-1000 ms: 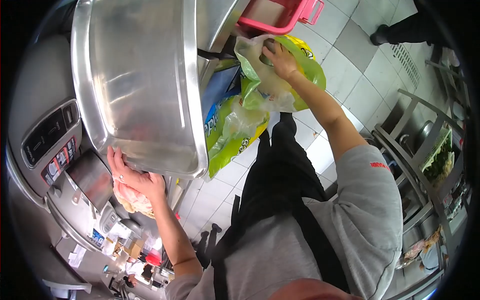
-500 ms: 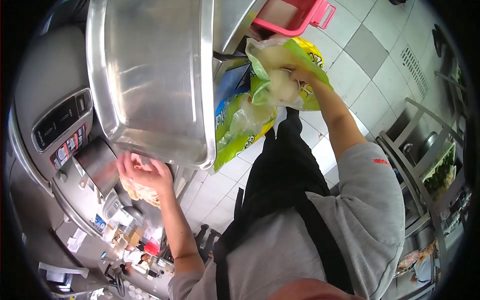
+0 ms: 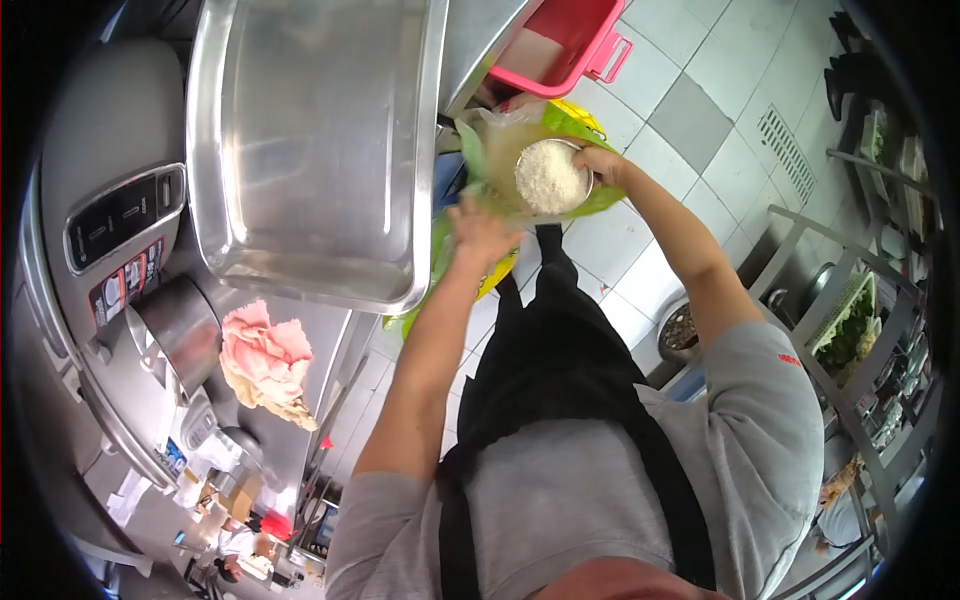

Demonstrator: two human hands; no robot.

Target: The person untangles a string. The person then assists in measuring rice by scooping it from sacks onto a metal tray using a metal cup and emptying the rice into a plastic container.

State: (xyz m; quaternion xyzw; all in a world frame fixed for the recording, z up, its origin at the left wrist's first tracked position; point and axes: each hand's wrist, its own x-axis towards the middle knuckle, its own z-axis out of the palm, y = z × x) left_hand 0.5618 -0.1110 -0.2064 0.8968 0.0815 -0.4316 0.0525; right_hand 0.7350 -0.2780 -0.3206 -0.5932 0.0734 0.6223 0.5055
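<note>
One bowl (image 3: 589, 186) filled with white grains (image 3: 548, 178), not yet clear of bag (image 3: 603, 198); right hand (image 3: 602, 164) pinches it, left hand (image 3: 482, 236) spread alongside.

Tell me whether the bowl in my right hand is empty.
No, the bowl in your right hand is filled with white grains.

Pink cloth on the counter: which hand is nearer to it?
Left. The left hand is between the pink cloth and the right hand, which grips the bowl farther off.
</note>
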